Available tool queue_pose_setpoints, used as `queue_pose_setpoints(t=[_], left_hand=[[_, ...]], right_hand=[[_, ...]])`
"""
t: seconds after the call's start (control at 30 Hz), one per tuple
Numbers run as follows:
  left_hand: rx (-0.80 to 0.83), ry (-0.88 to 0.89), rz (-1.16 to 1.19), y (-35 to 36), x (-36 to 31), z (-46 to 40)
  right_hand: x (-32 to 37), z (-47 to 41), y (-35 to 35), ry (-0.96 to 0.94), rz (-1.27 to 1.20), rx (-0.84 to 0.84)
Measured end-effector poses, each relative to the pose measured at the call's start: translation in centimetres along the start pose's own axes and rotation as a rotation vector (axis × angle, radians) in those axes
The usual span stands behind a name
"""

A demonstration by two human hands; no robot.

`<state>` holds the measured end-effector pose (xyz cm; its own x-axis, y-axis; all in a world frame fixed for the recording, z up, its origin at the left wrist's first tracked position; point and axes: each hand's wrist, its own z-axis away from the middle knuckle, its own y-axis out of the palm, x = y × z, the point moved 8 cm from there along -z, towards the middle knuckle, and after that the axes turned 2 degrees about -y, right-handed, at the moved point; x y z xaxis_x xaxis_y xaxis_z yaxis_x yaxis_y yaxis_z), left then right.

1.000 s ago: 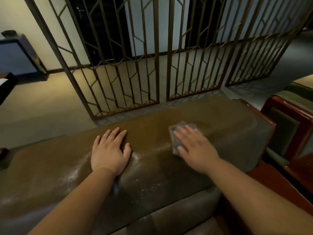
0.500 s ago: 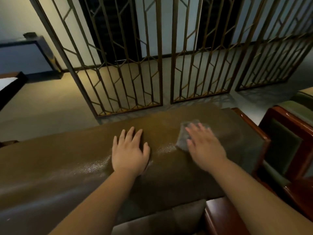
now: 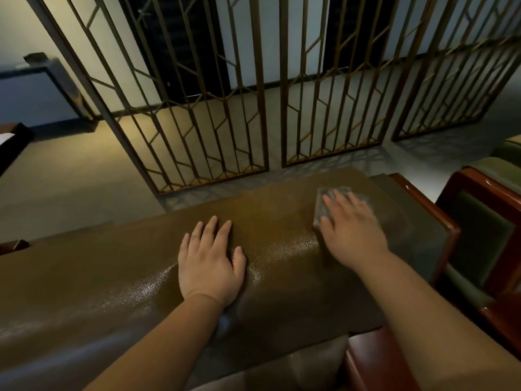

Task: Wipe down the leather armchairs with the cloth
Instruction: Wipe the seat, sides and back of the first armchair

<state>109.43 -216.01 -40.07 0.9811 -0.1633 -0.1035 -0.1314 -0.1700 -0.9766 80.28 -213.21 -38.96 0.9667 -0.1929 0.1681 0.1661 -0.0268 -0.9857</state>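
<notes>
Pressing flat on the cloth, the right hand lies with straight, spread fingers near the right end of the brown leather chair back. The cloth is grey and folded; most of it is under the fingers, with its left edge and far corners showing beyond them. It sits on the rounded top of the back, toward the far edge, just short of the red wooden arm that frames the right corner.

The left hand rests palm down on the same leather top, about midway along it and nearer the front edge, fingers straight and close together, thumb out to the right. It holds nothing. The two hands are apart, with a glossy, pebbled strip of leather between them catching the light.

Beyond the far edge of the back stands a metal lattice screen on a pale floor. To the right, close beside the wooden arm, is a second chair with green upholstery in a red wooden frame. Part of the seat cushion shows below the back at the bottom.
</notes>
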Motion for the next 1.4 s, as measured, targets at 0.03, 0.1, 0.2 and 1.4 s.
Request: queue_pose_setpoints(t=[0.03,0.1,0.2,1.4], left_hand=[[-0.004,-0.001,0.002,0.0,0.1,0.0],[-0.016,-0.006,0.014,0.0,0.1,0.0],[-0.027,-0.006,0.035,-0.1,0.1,0.1],[-0.039,0.012,0.03,0.1,0.5,0.1]], right_hand=[[1.6,0.1,0.0,-0.012,0.002,0.018],[7.3,1.2,0.6,-0.207,0.014,0.079],[12.5,3.6,1.3,-0.519,0.031,0.136],[5.6,-3.4,0.3,-0.144,0.02,0.165]])
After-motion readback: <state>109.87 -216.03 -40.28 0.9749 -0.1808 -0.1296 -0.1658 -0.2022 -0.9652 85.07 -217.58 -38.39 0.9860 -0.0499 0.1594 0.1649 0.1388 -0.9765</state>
